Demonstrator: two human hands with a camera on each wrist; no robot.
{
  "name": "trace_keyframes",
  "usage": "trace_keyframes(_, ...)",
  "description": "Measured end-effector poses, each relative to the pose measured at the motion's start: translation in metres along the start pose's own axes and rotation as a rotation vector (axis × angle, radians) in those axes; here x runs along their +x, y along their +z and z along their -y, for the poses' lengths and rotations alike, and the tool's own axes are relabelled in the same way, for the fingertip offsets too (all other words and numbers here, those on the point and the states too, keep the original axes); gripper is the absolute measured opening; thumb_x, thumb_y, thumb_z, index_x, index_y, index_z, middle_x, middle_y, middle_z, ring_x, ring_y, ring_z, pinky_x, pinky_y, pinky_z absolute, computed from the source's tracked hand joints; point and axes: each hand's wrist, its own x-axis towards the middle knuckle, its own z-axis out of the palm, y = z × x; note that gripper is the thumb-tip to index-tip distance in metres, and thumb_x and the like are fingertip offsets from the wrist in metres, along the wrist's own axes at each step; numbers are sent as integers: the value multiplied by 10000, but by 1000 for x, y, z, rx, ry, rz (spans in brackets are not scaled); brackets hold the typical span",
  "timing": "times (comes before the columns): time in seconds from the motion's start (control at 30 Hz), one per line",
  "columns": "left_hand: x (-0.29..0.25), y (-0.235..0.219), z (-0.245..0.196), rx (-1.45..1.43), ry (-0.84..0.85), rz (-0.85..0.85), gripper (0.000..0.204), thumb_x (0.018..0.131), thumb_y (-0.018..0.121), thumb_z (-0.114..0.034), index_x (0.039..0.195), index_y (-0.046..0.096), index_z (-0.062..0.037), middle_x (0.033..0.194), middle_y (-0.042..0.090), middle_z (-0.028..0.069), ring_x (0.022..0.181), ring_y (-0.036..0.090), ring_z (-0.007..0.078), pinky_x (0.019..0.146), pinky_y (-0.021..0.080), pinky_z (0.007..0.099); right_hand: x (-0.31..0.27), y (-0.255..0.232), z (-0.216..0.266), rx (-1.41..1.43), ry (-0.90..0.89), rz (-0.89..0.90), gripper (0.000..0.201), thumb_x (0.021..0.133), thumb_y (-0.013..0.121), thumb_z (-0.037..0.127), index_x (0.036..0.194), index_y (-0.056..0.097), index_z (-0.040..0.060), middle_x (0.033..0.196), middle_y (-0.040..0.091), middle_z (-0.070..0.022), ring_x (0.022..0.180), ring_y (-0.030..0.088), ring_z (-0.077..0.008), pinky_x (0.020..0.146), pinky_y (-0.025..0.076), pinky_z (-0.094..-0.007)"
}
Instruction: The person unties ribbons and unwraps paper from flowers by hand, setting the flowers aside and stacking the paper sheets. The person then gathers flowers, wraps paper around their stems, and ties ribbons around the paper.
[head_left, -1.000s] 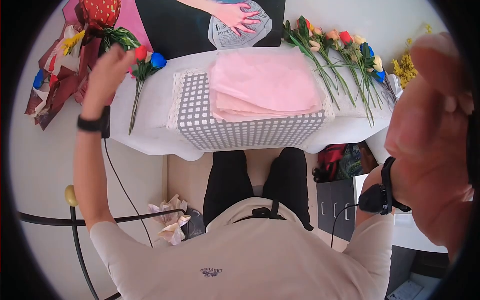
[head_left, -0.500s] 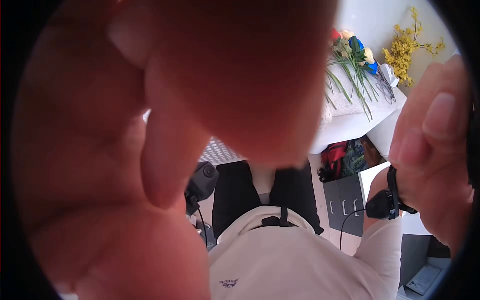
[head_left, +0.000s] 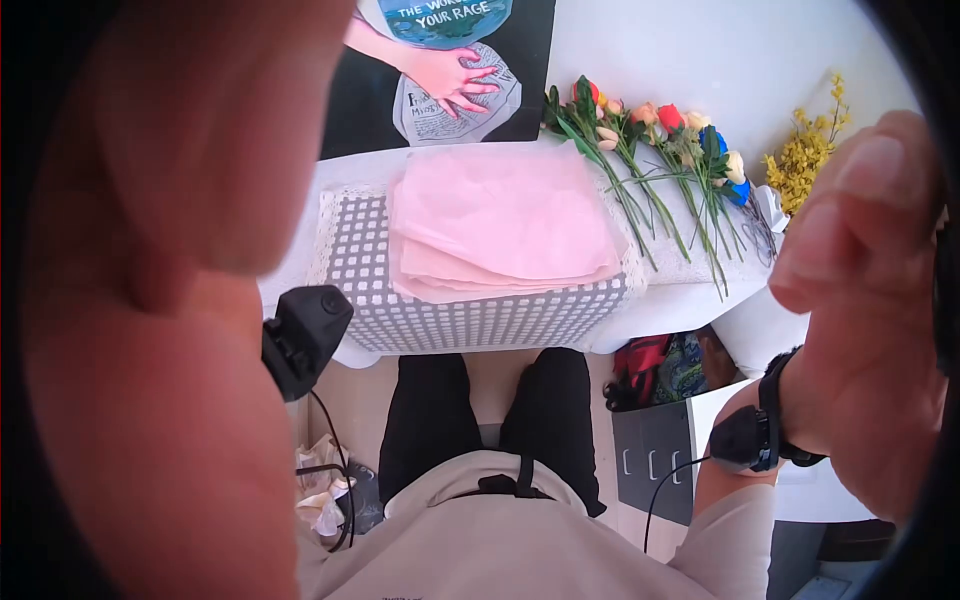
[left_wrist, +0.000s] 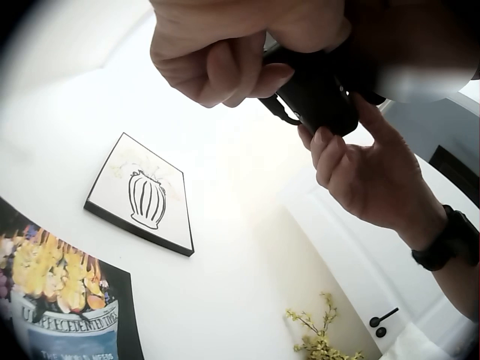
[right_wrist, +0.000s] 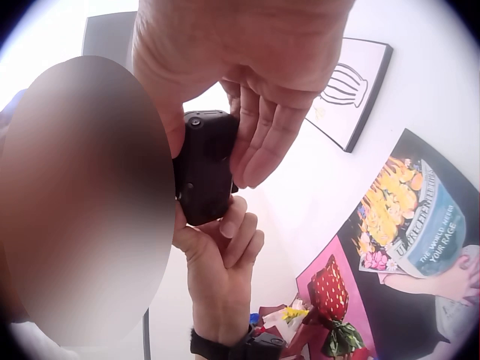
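Note:
A black head-worn camera [right_wrist: 208,169] sits between both hands at head height, in front of the wall. My right hand [right_wrist: 247,71] grips its upper end in the right wrist view, thumb on one side and fingers along the other. From below, my left hand [right_wrist: 221,281] holds its lower end with thumb and fingertips. The left wrist view shows the same black camera [left_wrist: 322,97], partly covered by the left hand [left_wrist: 247,45]. In the head view the left hand [head_left: 190,380] looms large and blurred at the left, the right hand [head_left: 865,290] at the right edge.
Pink wrapping paper [head_left: 505,225] lies stacked on a checked cloth [head_left: 450,325] over the white table. To its right lie several artificial roses [head_left: 670,130], with a yellow sprig [head_left: 805,140] beyond. A grey drawer unit [head_left: 650,450] stands below right. Cables hang from both wrist cameras.
My left hand has come from over the table's left side up to the head camera, sweeping across its view. The right hand stays at the right edge. The view has shifted slightly upward.

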Motion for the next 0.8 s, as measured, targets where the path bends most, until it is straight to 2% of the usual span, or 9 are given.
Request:
trace_keyframes(0.07, 17, -1, 18, 11, 3, 18, 615, 1013, 367, -554, 1163, 605, -8, 937, 597, 68, 852, 570, 118, 716, 387, 215, -6, -10, -1, -4, 7, -6, 817, 1010, 583, 653, 1326, 528, -98, 1057, 697, -251, 890, 699, -271, 796, 568, -354)
trace_keyframes(0.1, 27, 1, 30, 35, 11, 38, 623, 1010, 364, -562, 1161, 604, -7, 935, 597, 67, 849, 569, 117, 713, 385, 215, 8, 5, -8, 7, 5, -26, 814, 1010, 583, 652, 1323, 530, -98, 1054, 697, -250, 887, 699, -271, 794, 568, -354)
trace_keyframes(0.23, 9, -3, 21, 104, -25, 52, 658, 997, 356, -597, 1149, 603, -6, 928, 595, 64, 835, 565, 114, 700, 379, 214, 10, 16, -4, 58, 13, -8, 803, 1012, 584, 647, 1310, 536, -96, 1041, 698, -245, 877, 696, -267, 788, 566, -352)
trace_keyframes(0.27, 16, 9, 21, 98, -17, 52, 667, 994, 354, -605, 1147, 603, -6, 927, 595, 64, 832, 564, 113, 697, 378, 214, -9, -4, 1, 41, 11, -5, 800, 1012, 585, 646, 1307, 538, -96, 1038, 698, -243, 875, 696, -266, 787, 566, -351)
trace_keyframes(0.4, 11, 10, 13, 87, -13, 58, 702, 982, 345, -640, 1136, 602, -4, 920, 594, 61, 819, 561, 110, 685, 372, 214, 13, 25, -6, 3, 22, 16, 789, 1014, 586, 641, 1294, 544, -94, 1025, 698, -238, 865, 694, -263, 781, 564, -349)
trace_keyframes(0.5, 27, 4, 35, 90, -45, 117, 729, 973, 338, -665, 1127, 602, -3, 915, 593, 59, 809, 558, 107, 675, 367, 214, 5, 16, -4, 6, 82, 8, 780, 1015, 587, 638, 1285, 548, -93, 1016, 698, -235, 857, 692, -260, 776, 563, -348)
trace_keyframes(0.57, 13, 6, 21, 72, -84, 157, 747, 967, 334, -682, 1122, 601, -2, 911, 592, 58, 802, 556, 106, 669, 364, 213, -19, -20, 1, 1, 142, 19, 775, 1016, 587, 636, 1279, 551, -92, 1009, 699, -232, 852, 691, -258, 773, 562, -347)
trace_keyframes(0.6, 20, 11, 23, 51, -111, 169, 756, 964, 332, -691, 1119, 601, -2, 910, 592, 57, 799, 555, 105, 666, 363, 213, 20, 27, -17, -7, 178, 38, 772, 1017, 588, 634, 1276, 553, -92, 1006, 699, -231, 850, 690, -258, 772, 561, -347)
trace_keyframes(0.8, 4, 2, 17, 80, -132, 233, 809, 946, 319, -743, 1102, 600, 0, 899, 589, 53, 779, 550, 100, 648, 353, 212, 14, 17, -21, -3, 225, 36, 756, 1019, 589, 627, 1257, 562, -90, 987, 699, -223, 834, 686, -252, 763, 559, -344)
